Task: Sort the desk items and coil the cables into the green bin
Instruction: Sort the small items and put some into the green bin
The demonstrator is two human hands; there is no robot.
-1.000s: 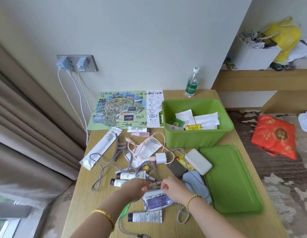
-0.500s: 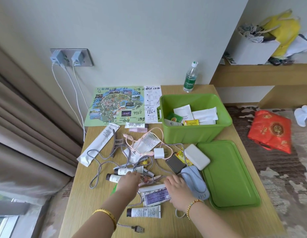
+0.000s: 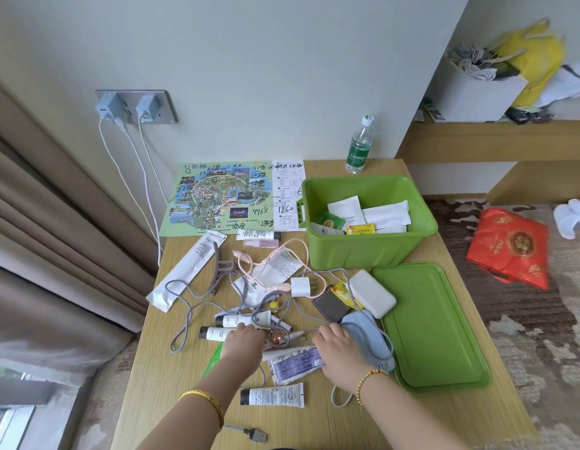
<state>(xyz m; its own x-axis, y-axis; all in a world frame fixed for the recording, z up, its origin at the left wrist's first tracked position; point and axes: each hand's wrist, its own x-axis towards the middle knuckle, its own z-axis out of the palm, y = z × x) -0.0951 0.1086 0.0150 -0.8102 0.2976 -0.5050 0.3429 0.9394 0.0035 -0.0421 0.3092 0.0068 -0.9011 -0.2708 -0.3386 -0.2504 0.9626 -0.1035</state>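
Observation:
The green bin (image 3: pixel 363 251) stands at the back right of the desk with packets inside, its lid (image 3: pixel 428 319) flat beside it. A long grey braided cable (image 3: pixel 184 306) loops through the clutter, and its USB plug (image 3: pixel 256 435) lies by the front edge. A pink cable (image 3: pixel 249 264) runs to a white charger plug (image 3: pixel 301 286). My left hand (image 3: pixel 243 347) rests knuckles-up on the white tubes (image 3: pixel 243 319), its fingertips hidden. My right hand (image 3: pixel 337 352) lies next to a blue-grey pouch (image 3: pixel 369 332), fingers curled down onto the grey cable.
A purple sachet (image 3: pixel 296 363), another tube (image 3: pixel 272 396), a white power bank (image 3: pixel 373 293), a dark card case (image 3: pixel 330 305) and a hair claw (image 3: pixel 222 271) crowd the desk. A map (image 3: pixel 217 199) and water bottle (image 3: pixel 360 147) sit by the wall. Curtains hang left.
Both hands have dropped from a raised pinch over the clutter onto the desk items and have moved slightly apart. The camera has tilted a little.

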